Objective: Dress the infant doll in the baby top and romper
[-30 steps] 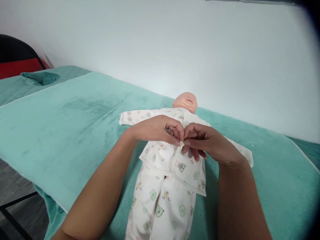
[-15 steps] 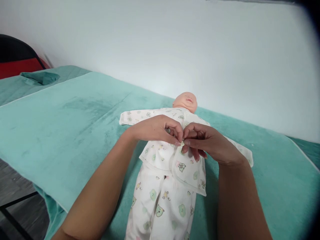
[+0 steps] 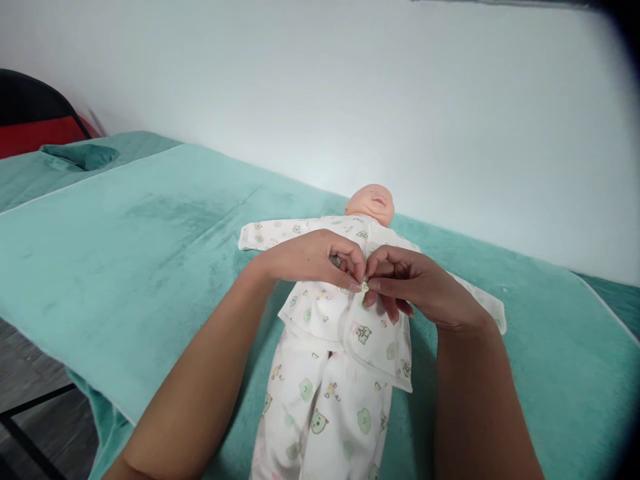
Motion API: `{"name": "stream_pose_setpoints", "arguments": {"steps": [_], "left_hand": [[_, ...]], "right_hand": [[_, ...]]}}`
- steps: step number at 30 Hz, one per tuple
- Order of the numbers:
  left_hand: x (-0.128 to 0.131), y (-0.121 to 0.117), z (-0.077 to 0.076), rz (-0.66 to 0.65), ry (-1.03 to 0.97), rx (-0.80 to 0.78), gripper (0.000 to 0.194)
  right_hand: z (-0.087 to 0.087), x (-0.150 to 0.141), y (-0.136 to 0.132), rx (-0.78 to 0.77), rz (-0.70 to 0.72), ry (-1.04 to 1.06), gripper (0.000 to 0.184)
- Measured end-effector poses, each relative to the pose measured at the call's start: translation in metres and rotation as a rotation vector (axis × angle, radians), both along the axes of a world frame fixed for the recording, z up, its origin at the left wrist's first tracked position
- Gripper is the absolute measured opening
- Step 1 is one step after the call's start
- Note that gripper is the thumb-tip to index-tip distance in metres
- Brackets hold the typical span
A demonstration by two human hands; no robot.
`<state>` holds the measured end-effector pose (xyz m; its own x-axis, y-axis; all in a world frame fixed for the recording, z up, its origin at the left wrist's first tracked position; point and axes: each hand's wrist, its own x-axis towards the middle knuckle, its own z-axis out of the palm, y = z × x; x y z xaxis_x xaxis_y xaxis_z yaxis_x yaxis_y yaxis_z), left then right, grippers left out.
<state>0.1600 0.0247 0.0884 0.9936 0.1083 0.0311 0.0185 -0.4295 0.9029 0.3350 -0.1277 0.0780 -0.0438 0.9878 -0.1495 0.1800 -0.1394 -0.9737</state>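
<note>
A baby doll (image 3: 373,202) lies on its back on a teal towel (image 3: 150,240), dressed in a white jacket (image 3: 345,313) and trousers (image 3: 325,413) printed with small bears. My left hand (image 3: 313,259) and my right hand (image 3: 417,287) meet over the doll's chest. The fingertips of both hands pinch the jacket's front edges together at a small snap (image 3: 365,287). Both forearms reach in from the bottom of the view and hide part of the jacket's sides.
The towel covers a table set against a white wall (image 3: 350,87). A folded teal cloth (image 3: 80,155) lies at the far left, with a dark chair with a red seat (image 3: 35,127) behind it. The table's front left edge drops to grey floor (image 3: 30,393).
</note>
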Motion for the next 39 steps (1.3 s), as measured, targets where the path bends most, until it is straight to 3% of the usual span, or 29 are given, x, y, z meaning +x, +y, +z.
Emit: {"name": "stream_pose_setpoints", "arguments": {"steps": [9,39], "left_hand": [[-0.0007,-0.0005,0.0025,-0.016,0.017,0.036,0.015],[-0.0009,-0.0024,0.0025,0.054,-0.018,-0.085,0.014]], "right_hand": [[0.0013,-0.0006,-0.0012,-0.005,-0.003,-0.002,0.019],[0.0018,-0.0007,0.0000,-0.011,-0.014,0.014,0.023]]}}
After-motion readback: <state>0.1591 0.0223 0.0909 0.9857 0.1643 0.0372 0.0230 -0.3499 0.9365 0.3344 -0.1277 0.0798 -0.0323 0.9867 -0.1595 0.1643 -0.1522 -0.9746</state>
